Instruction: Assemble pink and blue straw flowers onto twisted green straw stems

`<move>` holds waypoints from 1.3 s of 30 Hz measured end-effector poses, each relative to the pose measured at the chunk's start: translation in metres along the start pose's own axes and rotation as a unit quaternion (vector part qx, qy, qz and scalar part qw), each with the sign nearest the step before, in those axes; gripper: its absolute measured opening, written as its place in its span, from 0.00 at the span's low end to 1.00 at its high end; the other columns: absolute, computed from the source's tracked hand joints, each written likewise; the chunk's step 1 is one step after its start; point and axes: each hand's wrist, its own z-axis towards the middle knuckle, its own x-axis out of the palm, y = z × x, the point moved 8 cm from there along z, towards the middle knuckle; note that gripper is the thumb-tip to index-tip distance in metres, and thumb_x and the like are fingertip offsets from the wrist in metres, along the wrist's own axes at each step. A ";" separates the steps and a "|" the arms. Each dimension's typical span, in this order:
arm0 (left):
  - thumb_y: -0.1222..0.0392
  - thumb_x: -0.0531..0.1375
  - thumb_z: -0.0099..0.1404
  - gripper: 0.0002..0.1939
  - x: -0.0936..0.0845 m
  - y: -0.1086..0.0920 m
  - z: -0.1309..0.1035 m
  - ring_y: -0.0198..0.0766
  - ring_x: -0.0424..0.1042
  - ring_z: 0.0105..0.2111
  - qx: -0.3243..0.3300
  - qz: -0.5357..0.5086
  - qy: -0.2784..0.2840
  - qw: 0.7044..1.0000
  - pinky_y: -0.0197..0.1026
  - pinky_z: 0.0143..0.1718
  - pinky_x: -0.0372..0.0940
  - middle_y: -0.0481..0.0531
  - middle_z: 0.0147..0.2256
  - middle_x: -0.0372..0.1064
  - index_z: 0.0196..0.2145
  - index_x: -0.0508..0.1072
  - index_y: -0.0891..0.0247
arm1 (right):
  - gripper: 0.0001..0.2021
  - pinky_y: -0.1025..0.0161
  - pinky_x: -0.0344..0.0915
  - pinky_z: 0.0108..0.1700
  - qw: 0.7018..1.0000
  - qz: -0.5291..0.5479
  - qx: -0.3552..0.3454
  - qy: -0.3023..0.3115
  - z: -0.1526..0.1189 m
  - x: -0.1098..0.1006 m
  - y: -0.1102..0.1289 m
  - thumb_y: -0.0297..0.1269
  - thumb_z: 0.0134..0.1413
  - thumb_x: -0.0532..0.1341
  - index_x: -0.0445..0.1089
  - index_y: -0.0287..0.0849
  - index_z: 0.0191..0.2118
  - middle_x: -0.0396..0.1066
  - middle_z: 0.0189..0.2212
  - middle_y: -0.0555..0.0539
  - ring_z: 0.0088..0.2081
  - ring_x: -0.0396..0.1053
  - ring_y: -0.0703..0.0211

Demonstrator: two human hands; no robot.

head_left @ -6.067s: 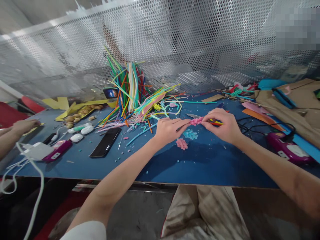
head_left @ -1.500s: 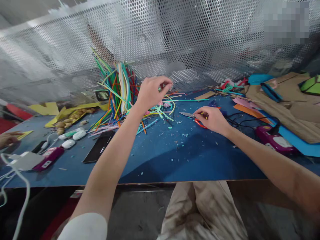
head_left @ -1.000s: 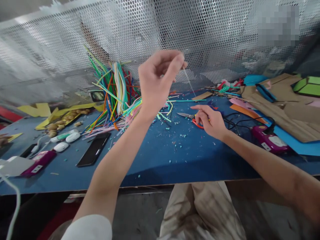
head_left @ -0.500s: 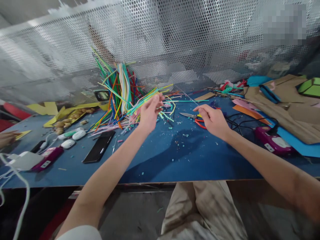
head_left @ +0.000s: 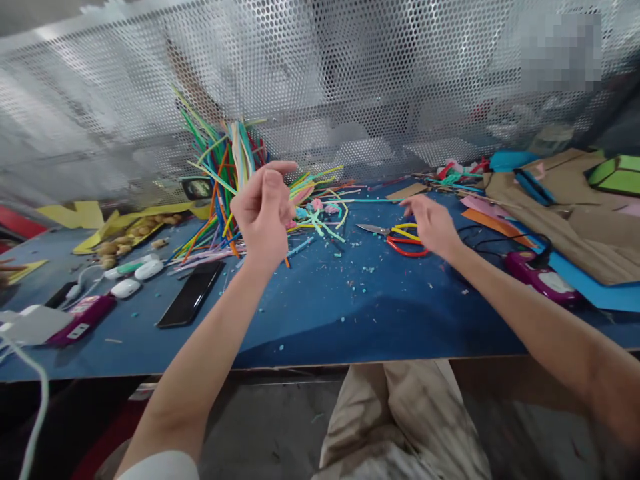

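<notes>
My left hand (head_left: 265, 217) is raised over the table, its fingers curled and the thumb pressed against them. What it holds, if anything, is hidden. Behind it stands an upright bundle of coloured pipe cleaners (head_left: 243, 150). Small pink and pale blue fuzzy pieces (head_left: 320, 205) and curled mint-green pipe cleaners (head_left: 323, 225) lie just to its right. My right hand (head_left: 434, 225) is closed, fingertips bent down beside the end of a long teal pipe cleaner (head_left: 370, 201); I cannot tell whether they touch it. Below that hand lie scissors (head_left: 403, 245) with red and yellow handles.
A black phone (head_left: 191, 295), white chargers and a purple power strip (head_left: 86, 320) lie at left. Brown paper (head_left: 555, 220), coloured sheets and another purple power strip (head_left: 543, 277) are at right. A perforated metal panel (head_left: 360, 80) closes the back. Another person's hand (head_left: 7, 268) shows far left.
My left hand has moved left and up, away from the loose pipe cleaners. My right hand has shifted slightly right and up; the thin strand that rose from its fingers no longer shows.
</notes>
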 end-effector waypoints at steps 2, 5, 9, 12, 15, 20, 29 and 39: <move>0.50 0.56 0.73 0.16 0.002 0.000 -0.003 0.27 0.57 0.20 0.033 0.169 0.046 0.984 0.35 0.24 0.56 0.45 0.23 0.63 0.43 0.80 0.60 | 0.19 0.45 0.63 0.55 0.993 -0.066 0.088 -0.039 0.007 -0.008 -0.041 0.45 0.67 0.49 0.69 0.41 0.52 0.72 0.49 0.36 0.52 0.68 0.42; 0.50 0.56 0.73 0.15 0.024 0.028 -0.032 0.32 0.64 0.25 0.051 0.328 0.193 0.923 0.38 0.29 0.58 0.47 0.28 0.72 0.39 0.81 0.56 | 0.26 0.34 0.58 0.57 0.966 -0.172 0.191 0.031 0.007 0.000 -0.087 0.47 0.58 0.58 0.66 0.37 0.58 0.63 0.58 0.29 0.61 0.57 0.29; 0.48 0.53 0.74 0.16 0.045 0.075 -0.080 0.37 0.74 0.34 -0.011 0.437 0.324 0.839 0.39 0.33 0.60 0.47 0.36 0.77 0.43 0.81 0.51 | 0.27 0.32 0.57 0.57 0.941 -0.214 0.234 0.121 0.003 0.011 -0.115 0.50 0.56 0.61 0.70 0.37 0.55 0.59 0.59 0.28 0.62 0.54 0.25; 0.48 0.51 0.75 0.18 0.054 0.084 -0.095 0.38 0.75 0.36 -0.026 0.469 0.363 0.805 0.38 0.31 0.58 0.47 0.40 0.79 0.43 0.81 0.50 | 0.27 0.34 0.58 0.57 0.945 -0.209 0.225 0.116 0.006 0.011 -0.118 0.49 0.53 0.65 0.70 0.36 0.54 0.61 0.56 0.27 0.62 0.55 0.26; 0.48 0.50 0.75 0.19 0.061 0.083 -0.097 0.37 0.76 0.38 -0.018 0.478 0.381 0.791 0.38 0.30 0.58 0.47 0.42 0.79 0.45 0.80 0.51 | 0.25 0.41 0.62 0.55 0.956 -0.184 0.209 0.093 0.007 0.012 -0.110 0.44 0.55 0.64 0.67 0.34 0.54 0.64 0.54 0.28 0.58 0.63 0.32; 0.49 0.47 0.76 0.20 0.065 0.086 -0.106 0.37 0.77 0.40 -0.007 0.478 0.399 0.783 0.37 0.29 0.58 0.49 0.46 0.78 0.49 0.78 0.51 | 0.26 0.45 0.65 0.53 0.966 -0.164 0.197 -0.017 0.013 -0.007 -0.094 0.40 0.60 0.58 0.56 0.34 0.60 0.58 0.59 0.27 0.58 0.65 0.37; 0.54 0.46 0.76 0.17 0.054 0.097 -0.118 0.39 0.78 0.41 -0.009 0.479 0.440 0.759 0.39 0.31 0.59 0.47 0.48 0.77 0.50 0.74 0.53 | 0.21 0.55 0.64 0.26 0.969 0.163 0.171 -0.074 0.012 -0.018 -0.068 0.59 0.60 0.56 0.67 0.46 0.46 0.69 0.27 0.47 0.21 0.63 0.57; 0.52 0.42 0.77 0.18 0.053 0.113 -0.137 0.39 0.72 0.27 -0.010 0.429 0.593 0.681 0.38 0.28 0.56 0.51 0.29 0.73 0.44 0.68 0.60 | 0.27 0.61 0.66 0.26 0.857 0.328 0.024 0.396 -0.035 0.033 0.013 0.61 0.62 0.55 0.72 0.41 0.28 0.76 0.28 0.44 0.20 0.65 0.64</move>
